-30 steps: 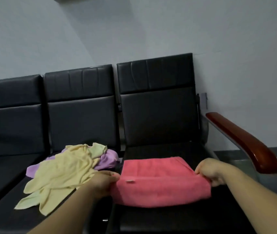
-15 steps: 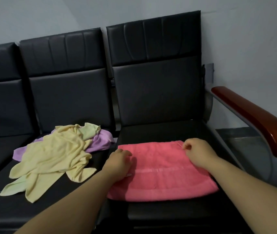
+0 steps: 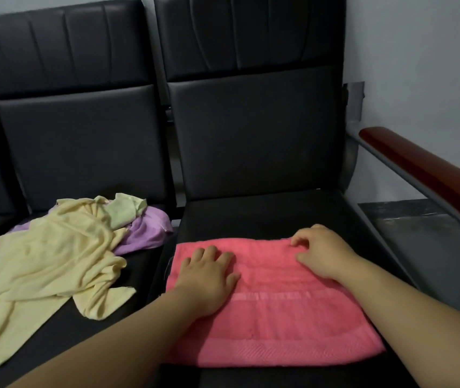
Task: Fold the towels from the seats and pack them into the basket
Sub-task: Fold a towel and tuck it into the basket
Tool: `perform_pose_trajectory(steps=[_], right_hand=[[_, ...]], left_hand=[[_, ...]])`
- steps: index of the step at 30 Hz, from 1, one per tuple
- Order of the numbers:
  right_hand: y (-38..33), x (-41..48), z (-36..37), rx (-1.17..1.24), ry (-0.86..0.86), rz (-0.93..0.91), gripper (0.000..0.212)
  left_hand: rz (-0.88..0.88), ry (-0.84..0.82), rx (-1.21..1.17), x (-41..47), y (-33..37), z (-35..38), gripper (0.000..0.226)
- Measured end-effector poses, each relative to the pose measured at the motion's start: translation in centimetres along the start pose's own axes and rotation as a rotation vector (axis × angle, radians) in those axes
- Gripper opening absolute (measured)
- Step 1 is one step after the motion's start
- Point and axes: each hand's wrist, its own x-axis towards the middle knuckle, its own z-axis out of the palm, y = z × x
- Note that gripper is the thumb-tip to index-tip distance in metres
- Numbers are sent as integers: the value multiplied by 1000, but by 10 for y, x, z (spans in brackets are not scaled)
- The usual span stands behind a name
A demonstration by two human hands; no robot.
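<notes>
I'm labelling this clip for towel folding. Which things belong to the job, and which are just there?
Job: pink towel, under the left hand and right hand; yellow towel; purple towel; seats. No basket in view.
Just there: wooden armrest; wall; floor.

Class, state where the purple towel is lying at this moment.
In the head view, the purple towel lies on the seat left of the pink towel. It is mostly buried under the crumpled yellow towel.
</notes>
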Motion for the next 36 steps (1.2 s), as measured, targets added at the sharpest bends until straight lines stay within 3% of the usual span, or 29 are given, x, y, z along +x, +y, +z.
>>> perform_pose_trajectory(steps=[8, 20, 25, 31, 36], right_hand=[[7, 32, 14, 108, 89, 36, 17], [46, 44, 4, 809, 391, 482, 17], [47, 44, 1, 744, 302, 424, 16], [40, 38, -9, 785, -30, 315, 25], [46, 48, -6, 1012, 60, 459, 36]], left_hand=[[-15, -117, -76, 5, -10, 14, 74], [-30, -139, -68, 6, -13, 13, 76], [-33, -140, -76, 5, -13, 13, 76], [-33, -152, -76, 5, -12, 10, 76], [-34, -146, -77, 5, -12, 11, 75]])
